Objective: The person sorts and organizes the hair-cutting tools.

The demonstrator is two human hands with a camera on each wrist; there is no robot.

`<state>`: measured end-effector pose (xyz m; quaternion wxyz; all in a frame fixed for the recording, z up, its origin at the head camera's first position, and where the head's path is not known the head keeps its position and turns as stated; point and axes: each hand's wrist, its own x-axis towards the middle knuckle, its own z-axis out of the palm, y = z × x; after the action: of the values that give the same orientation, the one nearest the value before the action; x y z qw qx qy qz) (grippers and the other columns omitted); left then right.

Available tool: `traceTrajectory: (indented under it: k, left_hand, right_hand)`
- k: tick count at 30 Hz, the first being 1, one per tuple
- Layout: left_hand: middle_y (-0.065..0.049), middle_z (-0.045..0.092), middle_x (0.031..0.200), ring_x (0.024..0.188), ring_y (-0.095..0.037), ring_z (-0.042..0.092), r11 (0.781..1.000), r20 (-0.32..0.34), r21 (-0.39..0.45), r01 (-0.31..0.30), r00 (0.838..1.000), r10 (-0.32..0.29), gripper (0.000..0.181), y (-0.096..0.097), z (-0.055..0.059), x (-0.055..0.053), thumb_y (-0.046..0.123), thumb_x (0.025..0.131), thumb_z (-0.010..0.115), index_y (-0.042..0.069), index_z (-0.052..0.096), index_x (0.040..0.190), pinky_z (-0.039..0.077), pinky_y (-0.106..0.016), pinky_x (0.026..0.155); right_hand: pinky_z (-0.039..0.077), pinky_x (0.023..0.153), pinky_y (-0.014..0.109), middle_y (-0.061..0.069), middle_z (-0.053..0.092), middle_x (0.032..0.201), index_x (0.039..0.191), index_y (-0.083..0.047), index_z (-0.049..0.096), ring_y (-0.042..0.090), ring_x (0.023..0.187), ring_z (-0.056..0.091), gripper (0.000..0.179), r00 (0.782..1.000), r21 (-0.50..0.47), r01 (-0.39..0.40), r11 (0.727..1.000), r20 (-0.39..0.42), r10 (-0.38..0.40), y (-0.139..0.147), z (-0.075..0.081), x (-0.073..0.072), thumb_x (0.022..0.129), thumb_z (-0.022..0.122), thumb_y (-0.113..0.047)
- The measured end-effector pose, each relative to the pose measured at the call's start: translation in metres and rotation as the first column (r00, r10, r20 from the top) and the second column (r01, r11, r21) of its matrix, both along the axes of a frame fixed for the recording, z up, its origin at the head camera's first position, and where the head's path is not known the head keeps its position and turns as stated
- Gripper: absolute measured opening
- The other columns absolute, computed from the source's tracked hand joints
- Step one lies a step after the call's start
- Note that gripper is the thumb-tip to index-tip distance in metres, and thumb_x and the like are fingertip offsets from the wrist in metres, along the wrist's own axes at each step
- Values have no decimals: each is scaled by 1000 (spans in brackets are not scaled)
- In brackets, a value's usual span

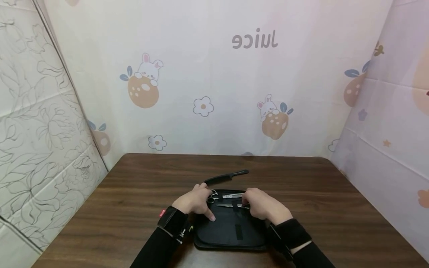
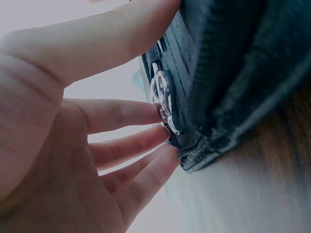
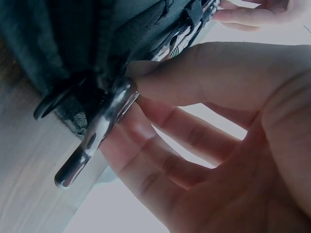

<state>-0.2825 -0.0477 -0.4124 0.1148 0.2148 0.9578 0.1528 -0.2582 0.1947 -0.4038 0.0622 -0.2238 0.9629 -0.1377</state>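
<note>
The right hand (image 1: 266, 204) pinches the metal handle of the nearer scissors (image 1: 225, 205), which lie across the black zippered case (image 1: 221, 230) on the bench (image 1: 134, 208); the left hand (image 1: 195, 201), fingers extended, touches the case's left edge beside the handles of the farther scissors (image 1: 232, 195), and a black handled comb (image 1: 218, 179) lies just beyond

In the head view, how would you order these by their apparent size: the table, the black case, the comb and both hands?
Largest to smallest:
1. Table
2. Black case
3. Left hand and right hand: they look about alike, so unranked
4. Comb
</note>
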Motion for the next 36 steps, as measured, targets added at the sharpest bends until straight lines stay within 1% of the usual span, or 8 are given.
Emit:
traceTrajectory:
  k: [6,11,19,28,33,36]
  left_hand:
    - [-8,49,138,123,-26,43,1000,-4,5,0,1000,0,87,0,-1,2,38,69,95,6,59,141,47,-41,99]
    - [-7,48,137,122,-25,43,1000,-2,9,-2,1000,2,87,0,0,1,38,69,95,6,59,142,47,-41,99]
    - [-8,47,139,123,-26,42,1000,6,6,9,1000,-9,88,-1,3,3,38,70,95,5,58,143,46,-42,99]
    - [-8,48,138,122,-26,42,1000,14,11,1,1000,-1,87,-2,3,5,37,70,95,5,58,142,47,-42,98]
    - [-8,47,140,124,-26,42,1000,11,7,2,1000,-2,88,-2,3,4,39,70,94,6,57,143,46,-42,99]
    - [-8,46,141,125,-26,41,1000,13,7,1,1000,-1,88,-2,3,3,39,70,94,6,57,143,46,-42,99]
  right_hand:
    - [54,83,42,6,67,97,98,-5,75,23,94,64,35,1000,-6,2,1000,16,-2,-1,1,0,84,59,23]
    - [55,83,44,7,68,96,98,-4,76,26,95,66,35,1000,-28,-11,1000,4,11,0,1,0,83,59,23]
    - [55,79,42,6,67,94,97,-5,76,26,93,66,33,999,-44,-33,999,-11,33,0,-3,-3,85,60,21]
    - [55,82,41,5,67,97,99,-6,77,23,95,65,32,1000,-37,-3,999,9,3,-2,-4,-2,86,61,19]
    - [55,82,40,4,67,97,99,-7,77,22,95,65,31,1000,-21,-5,1000,-4,4,-3,-5,-3,87,61,17]
    - [55,83,41,4,67,96,98,-6,77,23,95,65,30,1000,-19,-3,1000,-8,3,-3,-4,-3,87,61,17]
